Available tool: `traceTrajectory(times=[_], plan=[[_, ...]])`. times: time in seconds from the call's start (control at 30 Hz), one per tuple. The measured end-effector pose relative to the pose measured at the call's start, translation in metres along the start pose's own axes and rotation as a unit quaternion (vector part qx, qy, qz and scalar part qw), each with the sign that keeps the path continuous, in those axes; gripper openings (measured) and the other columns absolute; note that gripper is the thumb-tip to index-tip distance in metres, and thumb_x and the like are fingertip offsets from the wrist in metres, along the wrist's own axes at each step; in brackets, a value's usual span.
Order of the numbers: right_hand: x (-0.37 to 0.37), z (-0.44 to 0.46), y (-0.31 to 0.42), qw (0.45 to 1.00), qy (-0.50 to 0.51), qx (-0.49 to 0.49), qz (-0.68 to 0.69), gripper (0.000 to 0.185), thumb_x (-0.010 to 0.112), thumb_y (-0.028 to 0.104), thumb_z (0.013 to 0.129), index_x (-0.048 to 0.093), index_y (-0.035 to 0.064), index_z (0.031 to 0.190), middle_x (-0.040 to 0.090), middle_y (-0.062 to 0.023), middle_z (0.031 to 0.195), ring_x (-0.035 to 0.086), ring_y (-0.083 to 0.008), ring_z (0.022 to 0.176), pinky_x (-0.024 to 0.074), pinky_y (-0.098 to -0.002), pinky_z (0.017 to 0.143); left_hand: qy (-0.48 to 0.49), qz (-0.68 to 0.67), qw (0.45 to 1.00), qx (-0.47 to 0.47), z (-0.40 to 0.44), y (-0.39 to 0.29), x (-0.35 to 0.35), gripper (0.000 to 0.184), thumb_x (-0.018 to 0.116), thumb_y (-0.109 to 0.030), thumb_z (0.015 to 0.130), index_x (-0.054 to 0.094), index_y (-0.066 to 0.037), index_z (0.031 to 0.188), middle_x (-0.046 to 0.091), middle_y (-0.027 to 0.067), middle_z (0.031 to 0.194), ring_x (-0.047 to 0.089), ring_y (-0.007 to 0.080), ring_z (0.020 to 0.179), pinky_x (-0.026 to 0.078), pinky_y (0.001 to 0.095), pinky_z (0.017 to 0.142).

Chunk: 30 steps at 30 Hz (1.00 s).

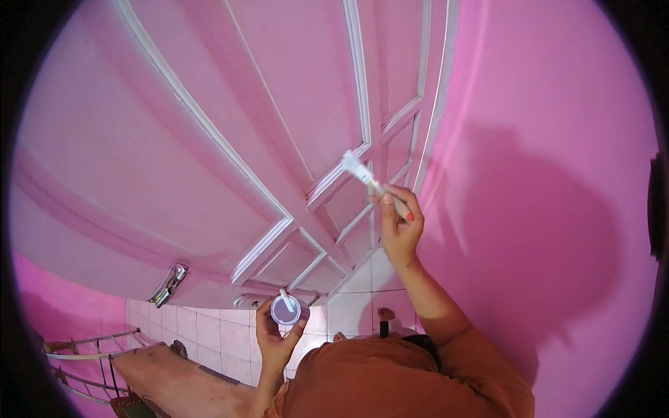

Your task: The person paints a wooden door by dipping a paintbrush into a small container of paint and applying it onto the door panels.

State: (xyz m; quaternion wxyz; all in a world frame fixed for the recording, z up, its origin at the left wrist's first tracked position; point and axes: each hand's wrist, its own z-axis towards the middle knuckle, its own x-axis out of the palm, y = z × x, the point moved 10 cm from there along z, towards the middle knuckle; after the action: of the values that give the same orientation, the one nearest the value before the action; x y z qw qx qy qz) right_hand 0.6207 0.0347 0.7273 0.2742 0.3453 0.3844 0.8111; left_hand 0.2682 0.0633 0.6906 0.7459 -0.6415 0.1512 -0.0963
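My right hand [401, 219] grips the handle of a paintbrush [368, 178], its fingers wrapped round the pale wood with an orange-red end. White paint covers the bristles, which point up and left and appear to be at the white moulding of a pink panelled door [202, 76]; whether they touch it I cannot tell. Lower down, my left hand [277, 341] is closed around a small plastic cup [302, 311]. Inside the cup is pale, whitish paint, and a white stick or strip [286, 301] leans against its rim.
On the right stands a bright pink wall [543, 90] bearing my shadow. A metal door handle [168, 285] sticks out at the door's lower left. Below lie white floor tiles [226, 338]. A wooden surface [178, 376] and a metal rack [94, 348] occupy the lower left.
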Motion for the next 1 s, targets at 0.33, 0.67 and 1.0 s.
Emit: traceTrajectory(times=[0.33, 0.67, 1.0], plan=[[0.043, -0.001, 0.059, 0.976, 0.156, -0.094, -0.121, 0.014, 0.068, -0.001, 0.089, 0.068, 0.0007, 0.103, 0.066, -0.0098, 0.097, 0.065, -0.0175, 0.086, 0.0511, -0.0282, 0.076, -0.017, 0.011, 1.000, 0.015, -0.008, 0.000, -0.013, 0.069, 0.084, -0.004, 0.076, 0.046, -0.005, 0.134, 0.057, 0.0124, 0.128, 0.055, 0.0234, 0.122, 0.041, 0.0384, 0.107], [0.053, 0.002, 0.063, 0.964, 0.179, -0.085, -0.176, 0.024, 0.071, -0.004, 0.082, 0.069, 0.0044, 0.104, 0.064, -0.0085, 0.097, 0.064, -0.0185, 0.086, 0.0512, -0.0288, 0.074, -0.024, -0.008, 1.000, 0.017, -0.016, 0.008, -0.023, 0.070, 0.084, -0.001, 0.076, 0.044, -0.002, 0.133, 0.055, 0.0120, 0.128, 0.056, 0.0216, 0.119, 0.046, 0.0358, 0.104], [0.078, 0.018, 0.131, 0.938, 0.115, -0.281, -0.169, 0.028, 0.072, -0.003, 0.082, 0.069, 0.0067, 0.108, 0.063, -0.0076, 0.102, 0.066, -0.0201, 0.084, 0.0527, -0.0307, 0.071, -0.011, -0.013, 1.000, 0.009, -0.017, 0.008, -0.019, 0.070, 0.084, -0.002, 0.076, 0.045, -0.003, 0.133, 0.054, 0.0120, 0.130, 0.055, 0.0225, 0.121, 0.043, 0.0380, 0.106]])
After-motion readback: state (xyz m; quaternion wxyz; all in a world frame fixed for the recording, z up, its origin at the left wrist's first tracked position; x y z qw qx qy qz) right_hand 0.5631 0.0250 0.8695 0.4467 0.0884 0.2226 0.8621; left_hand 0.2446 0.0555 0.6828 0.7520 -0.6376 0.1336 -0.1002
